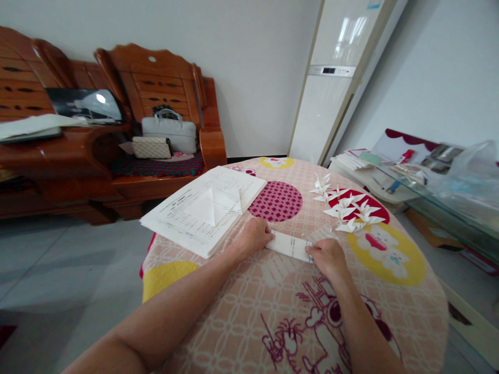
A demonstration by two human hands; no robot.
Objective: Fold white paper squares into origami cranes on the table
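Observation:
A folded strip of white printed paper (289, 245) lies between my hands, low over the tablecloth. My left hand (255, 235) pinches its left end, and my right hand (328, 254) grips the right end between thumb and fingers. Fingertips hide both ends of the strip. To the left rests a stack of printed sheets (177, 221), with a creased square of white paper (213, 206) on top. Several white folded paper cranes (345, 203) stand grouped beyond my right hand, partly on a red circle of the cloth.
The round table wears a patterned pink cloth (234, 311). At the right is a glass-topped stand (429, 192) with papers and a plastic bag (475, 171). Wooden chairs (156, 78) holding bags stand behind on the left, and a tall white air conditioner (323, 109) is at the back.

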